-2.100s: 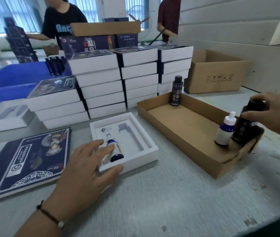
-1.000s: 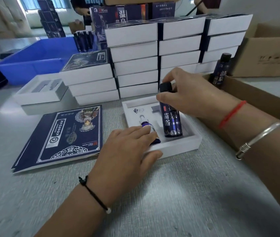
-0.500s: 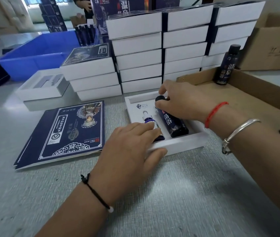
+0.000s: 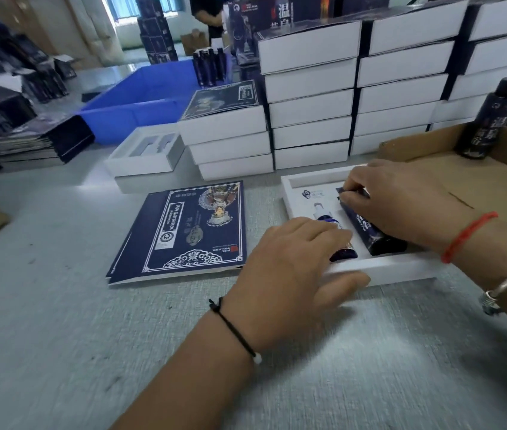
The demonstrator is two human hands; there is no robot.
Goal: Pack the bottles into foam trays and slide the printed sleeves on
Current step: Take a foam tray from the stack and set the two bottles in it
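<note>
A white foam tray (image 4: 379, 268) lies on the grey table in front of me. A small blue dropper bottle (image 4: 326, 217) lies in its left slot. A tall dark bottle (image 4: 366, 232) lies in the right slot. My left hand (image 4: 289, 274) rests flat over the tray's near left corner, fingers across the dropper bottle, thumb on the front wall. My right hand (image 4: 401, 203) lies over the dark bottle, its fingertips curled on the cap end. A flat dark blue printed sleeve (image 4: 184, 234) lies left of the tray.
Stacks of sleeved white boxes (image 4: 311, 94) stand behind the tray. An empty foam tray (image 4: 146, 156) sits at back left, beside a blue bin (image 4: 140, 97). A shallow cardboard box (image 4: 478, 181) at right holds an upright dark bottle (image 4: 490, 119). A person stands at the far side.
My right hand brought the dark bottle from the cardboard box, tipped it down and laid it in the tray's right slot. My left hand stayed on the tray.
</note>
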